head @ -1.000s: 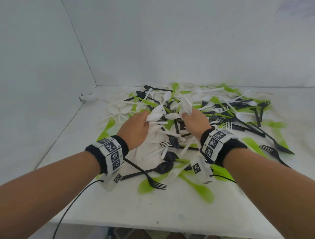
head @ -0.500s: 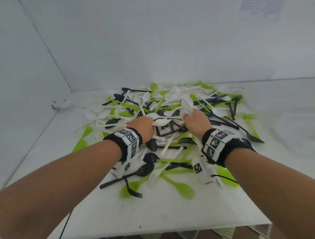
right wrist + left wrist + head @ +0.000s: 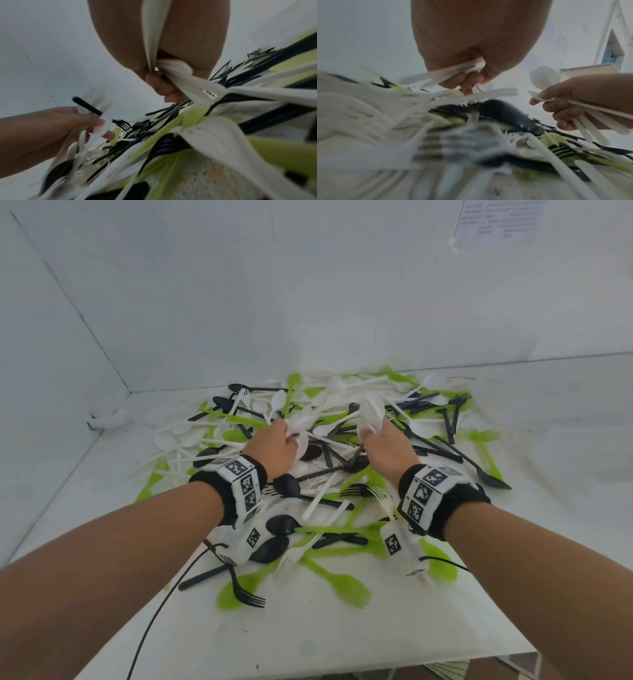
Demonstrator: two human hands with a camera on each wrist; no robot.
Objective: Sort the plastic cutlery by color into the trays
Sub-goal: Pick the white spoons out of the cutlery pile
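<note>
A mixed heap of white, black and green plastic cutlery (image 3: pixel 329 467) covers the middle of the white table (image 3: pixel 308 642). My left hand (image 3: pixel 277 445) sits in the heap's centre and grips a bunch of white cutlery (image 3: pixel 453 73). My right hand (image 3: pixel 383 446) is just to its right and holds a bundle of white spoons (image 3: pixel 371 412), bowls sticking up; their handles (image 3: pixel 181 75) run through the fist. In the right wrist view a black fork (image 3: pixel 102 114) lies close against the left hand's (image 3: pixel 56 125) white pieces. No tray is in view.
White walls close the table at the back and left, meeting in a corner (image 3: pixel 128 390). A small white object (image 3: pixel 108 419) lies by the left wall. Bare table lies at the right (image 3: pixel 565 440) and along the near edge. A black cable (image 3: pixel 154 618) hangs from my left wrist.
Both hands have stayed in the middle of the heap, each still holding white cutlery. The left hand has shifted a little toward the centre, and the head view has tilted and swung.
</note>
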